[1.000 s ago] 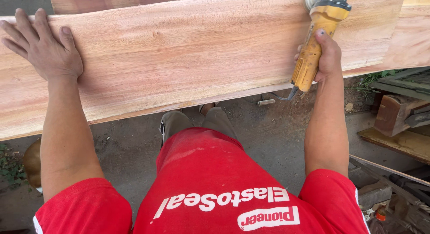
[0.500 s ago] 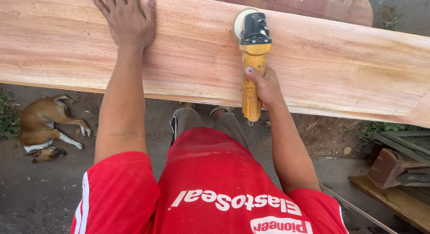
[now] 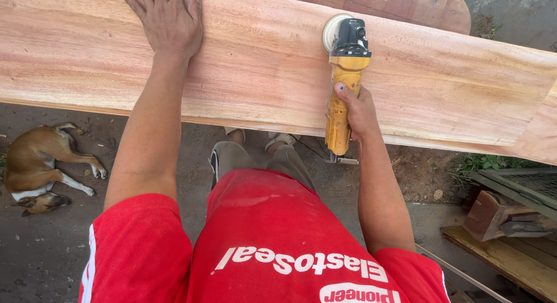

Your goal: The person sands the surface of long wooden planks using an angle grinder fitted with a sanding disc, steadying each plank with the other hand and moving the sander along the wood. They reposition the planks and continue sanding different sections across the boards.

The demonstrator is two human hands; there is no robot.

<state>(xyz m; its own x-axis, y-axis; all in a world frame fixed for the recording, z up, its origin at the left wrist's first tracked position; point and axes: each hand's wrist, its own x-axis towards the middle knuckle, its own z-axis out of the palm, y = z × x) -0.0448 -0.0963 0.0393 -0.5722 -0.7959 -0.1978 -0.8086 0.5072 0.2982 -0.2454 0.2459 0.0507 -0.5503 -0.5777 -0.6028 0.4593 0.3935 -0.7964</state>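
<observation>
1. Right grip [image 3: 357,108] is wrapped tight round the yellow sander [image 3: 343,88] handle; thumb on top.
2. Left grip [image 3: 165,18] lies spread flat, palm down, on the plank [image 3: 261,65] at 11 o'clock, holding nothing.
3. Sander's black head and round pad sit on the plank at 12 o'clock; its handle runs back toward 6 o'clock, past the near edge.
4. A brown dog [image 3: 40,169] lies on the ground at 9 o'clock; timber scraps [image 3: 499,216] at 4 o'clock.
</observation>
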